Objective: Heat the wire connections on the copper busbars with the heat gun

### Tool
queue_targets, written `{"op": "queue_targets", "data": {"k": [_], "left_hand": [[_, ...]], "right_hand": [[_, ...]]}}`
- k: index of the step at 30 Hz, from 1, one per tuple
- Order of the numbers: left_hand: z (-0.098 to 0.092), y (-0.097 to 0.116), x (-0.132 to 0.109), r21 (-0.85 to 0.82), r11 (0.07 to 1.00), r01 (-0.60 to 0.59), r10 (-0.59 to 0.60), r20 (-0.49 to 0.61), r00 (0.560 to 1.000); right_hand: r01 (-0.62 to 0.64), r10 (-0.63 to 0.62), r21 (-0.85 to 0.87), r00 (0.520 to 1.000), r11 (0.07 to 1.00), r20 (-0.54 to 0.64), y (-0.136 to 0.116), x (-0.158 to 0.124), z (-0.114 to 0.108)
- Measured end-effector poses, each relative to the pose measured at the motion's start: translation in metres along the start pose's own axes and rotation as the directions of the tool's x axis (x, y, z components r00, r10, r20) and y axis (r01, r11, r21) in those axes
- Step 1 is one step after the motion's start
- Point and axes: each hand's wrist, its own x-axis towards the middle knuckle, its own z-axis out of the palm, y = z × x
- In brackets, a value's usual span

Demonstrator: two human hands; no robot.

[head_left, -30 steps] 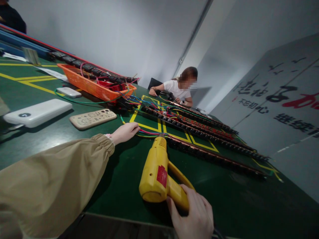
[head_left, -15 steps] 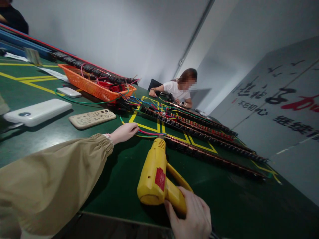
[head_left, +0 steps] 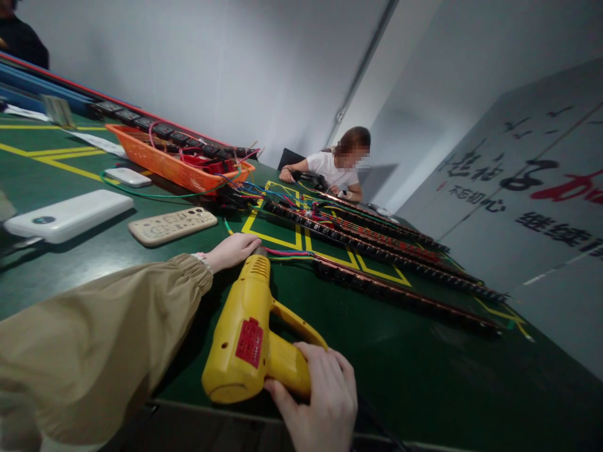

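My right hand is wrapped round the handle of a yellow heat gun, whose nozzle points away from me. My left hand is closed on a bundle of coloured wires, red, blue and green-yellow. The nozzle sits right beside the left fingertips and hides part of the wires there. From the bundle the wires run right into the end of a long dark strip with copper-coloured edges, lying on the green table.
More long strips lie behind. An orange basket holds wires and parts. A phone in a beige case, a white power bank and a small white device lie left. A person sits across the table.
The heat gun has moved left in my right hand, its nozzle passing along the wires from the strip's end to my left fingertips. My left hand has stayed nearly in place.
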Motion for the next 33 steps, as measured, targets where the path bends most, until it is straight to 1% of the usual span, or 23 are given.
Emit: {"op": "queue_targets", "data": {"k": [4,7,13,19,22,27,33], "left_hand": [[0.001,-0.001,0.0,0.001,1.0,-0.014,0.014,-0.007,1.0],[0.001,-0.001,0.0,-0.001,1.0,-0.025,0.025,-0.002,1.0],[0.001,-0.001,-0.001,0.018,0.999,-0.028,0.028,0.002,1.0],[-0.002,0.003,-0.002,0.026,0.999,-0.027,0.026,0.009,1.0],[-0.004,0.005,-0.003,0.02,1.0,-0.016,0.016,0.021,1.0],[-0.005,0.005,-0.004,0.014,1.0,-0.019,0.019,0.018,1.0],[-0.003,0.003,-0.003,0.036,0.999,-0.032,0.031,0.012,0.999]], "right_hand": [[0.011,-0.011,-0.009,1.0,1.0,-0.016,0.002,-0.001,-0.002],[0.043,-0.042,-0.035,0.999,0.998,0.016,0.006,0.0,-0.004],[-0.012,0.015,-0.097,0.999,0.995,0.03,0.018,-0.001,-0.011],[-0.003,0.014,-0.2,0.998,0.98,0.054,0.03,-0.004,-0.019],[0.006,0.007,-0.256,0.999,0.967,0.048,0.035,-0.005,-0.022],[-0.046,0.053,-0.329,0.999,0.943,0.01,0.036,-0.005,-0.024],[-0.109,0.113,-0.361,0.994,0.926,-0.01,0.034,-0.006,-0.024]]}}
